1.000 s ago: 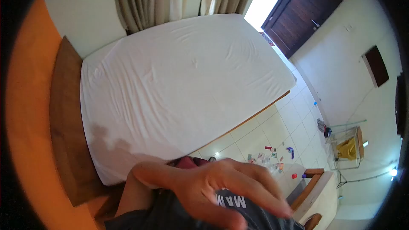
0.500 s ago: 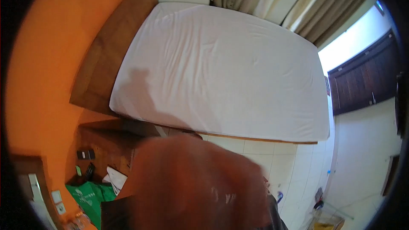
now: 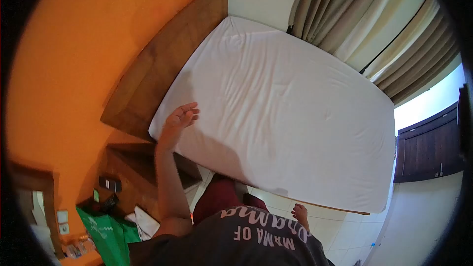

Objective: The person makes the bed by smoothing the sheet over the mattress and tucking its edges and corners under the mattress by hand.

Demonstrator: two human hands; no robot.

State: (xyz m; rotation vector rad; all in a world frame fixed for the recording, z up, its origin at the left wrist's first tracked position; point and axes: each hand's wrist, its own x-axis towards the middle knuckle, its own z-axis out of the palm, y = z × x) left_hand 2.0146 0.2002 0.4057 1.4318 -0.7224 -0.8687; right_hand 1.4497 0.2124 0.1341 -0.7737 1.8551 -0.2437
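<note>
My left hand is raised above the near left corner of the bed, its fingers apart and slightly curled, with nothing in it. Below it spreads the mattress in a wrinkled white sheet. My right hand hangs low beside the bed's near edge, over the tiled floor; it looks empty, its fingers loosely apart. At the bed's left end stands the brown wooden headboard.
A wooden nightstand at lower left holds a dark box and white cloth. Beside it is a green bag. Curtains hang beyond the bed, and a dark door is at the far right.
The view has swung toward the headboard, bringing in the nightstand and green bag. The blurred hand close to the camera has moved away; both hands now show apart from each other.
</note>
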